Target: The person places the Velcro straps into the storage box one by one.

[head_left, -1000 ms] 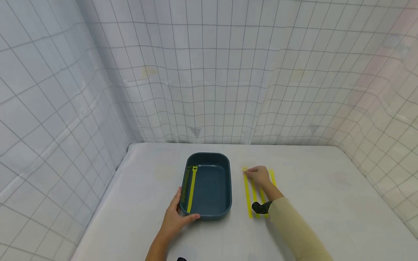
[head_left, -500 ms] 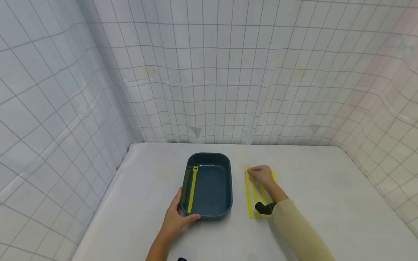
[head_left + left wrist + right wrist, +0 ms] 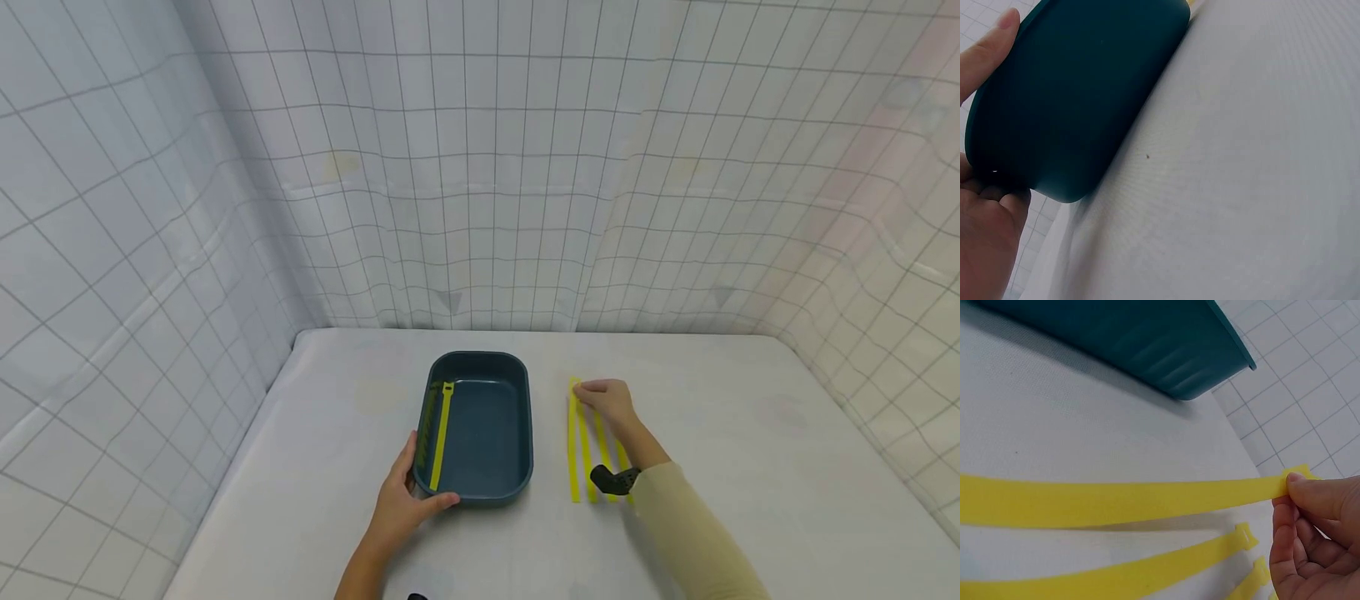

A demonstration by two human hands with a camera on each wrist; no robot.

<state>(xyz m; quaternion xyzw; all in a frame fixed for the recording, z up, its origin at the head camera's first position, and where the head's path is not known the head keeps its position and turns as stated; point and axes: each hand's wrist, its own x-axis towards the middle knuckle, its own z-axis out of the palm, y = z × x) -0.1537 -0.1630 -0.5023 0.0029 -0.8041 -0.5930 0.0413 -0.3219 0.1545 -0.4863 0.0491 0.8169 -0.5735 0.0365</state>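
Here, right fingers (image 3: 1283, 532) in a pinch on yellow strap (image 3: 1147, 501).

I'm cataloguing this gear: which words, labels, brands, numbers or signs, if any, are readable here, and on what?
None: no readable text or sign shows on the blue-green tray, the yellow strips or the gridded backdrop.
The black wrist device is too small to tell whether it is marked.

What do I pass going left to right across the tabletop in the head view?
Left hand → blue-green tray → yellow strap pinched at its far end → right hand → beige sleeve. The other straps overlap the tray or right arm, so they are left out.
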